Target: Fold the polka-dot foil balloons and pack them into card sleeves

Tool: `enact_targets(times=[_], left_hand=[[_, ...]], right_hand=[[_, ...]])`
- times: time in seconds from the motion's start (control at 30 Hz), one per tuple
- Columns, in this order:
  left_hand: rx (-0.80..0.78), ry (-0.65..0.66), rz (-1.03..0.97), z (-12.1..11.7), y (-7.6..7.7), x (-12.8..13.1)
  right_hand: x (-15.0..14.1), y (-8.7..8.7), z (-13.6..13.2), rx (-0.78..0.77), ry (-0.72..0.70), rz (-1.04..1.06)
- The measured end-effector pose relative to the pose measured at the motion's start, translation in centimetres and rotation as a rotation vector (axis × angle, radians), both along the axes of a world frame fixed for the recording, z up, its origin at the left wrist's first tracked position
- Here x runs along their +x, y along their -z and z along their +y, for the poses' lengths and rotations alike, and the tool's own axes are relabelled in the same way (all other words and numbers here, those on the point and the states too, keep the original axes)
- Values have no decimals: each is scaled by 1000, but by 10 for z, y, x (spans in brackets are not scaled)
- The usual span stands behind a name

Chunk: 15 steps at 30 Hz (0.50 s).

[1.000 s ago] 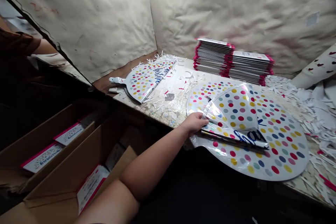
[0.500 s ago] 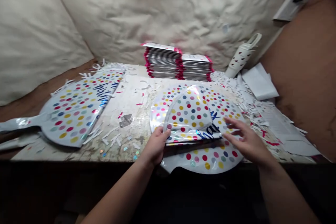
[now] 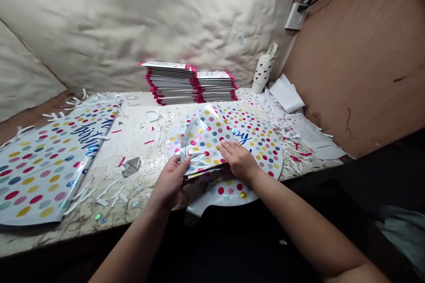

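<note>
A folded foil balloon [image 3: 206, 132], white with coloured dots, lies in front of me with its near edge slightly raised. My left hand [image 3: 170, 181] pinches its lower left corner between thumb and fingers. Across the right side of the fold, my right hand [image 3: 238, 159] rests with its fingers stretched out and flat; its thumb is hidden. Underneath is a round, flat dotted balloon [image 3: 262, 141] with blue lettering, whose pale neck [image 3: 195, 212] hangs over the table's front edge.
More dotted balloons [image 3: 43, 168], folded in half, lie at the left. Two stacks of pink-edged flat packets [image 3: 172, 84] stand at the back beside a white tumbler [image 3: 262, 73]. Paper shreds [image 3: 288, 130] and white sheets [image 3: 287, 93] are on the right; a socket [image 3: 296, 16] hangs above.
My right hand has come in from the right and down onto the folded balloon. My left hand keeps its hold. The view has turned to the right.
</note>
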<state>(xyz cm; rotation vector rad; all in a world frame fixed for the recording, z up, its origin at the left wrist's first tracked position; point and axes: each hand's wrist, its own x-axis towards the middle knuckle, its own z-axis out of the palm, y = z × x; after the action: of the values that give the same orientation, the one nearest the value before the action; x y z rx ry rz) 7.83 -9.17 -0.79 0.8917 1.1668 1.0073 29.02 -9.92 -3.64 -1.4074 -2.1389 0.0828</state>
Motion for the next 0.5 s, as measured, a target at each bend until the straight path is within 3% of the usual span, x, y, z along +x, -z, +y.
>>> enact_targets(times=[0.13,0.17,0.2,0.27,0.33,0.4,0.5], left_hand=[[567,-357,528,4,-11,-18],[705,-340,640,5,-16,-16],[814,-224,715,5,-19,-9],[944,209,792,10,-22,18],[980,616,844,20,-14,54],[973,760,894,33,2,87],[950,833,947,47,25,111]], right_hand=[[17,-6,10,-9,189,696],[23,-7,14,12,257,817],[29,-6,19,33,325,915],[40,0,31,45,432,1115],[49,10,42,24,494,1289],[60,21,50,-19,521,1449],[83,32,59,-95,513,1641]])
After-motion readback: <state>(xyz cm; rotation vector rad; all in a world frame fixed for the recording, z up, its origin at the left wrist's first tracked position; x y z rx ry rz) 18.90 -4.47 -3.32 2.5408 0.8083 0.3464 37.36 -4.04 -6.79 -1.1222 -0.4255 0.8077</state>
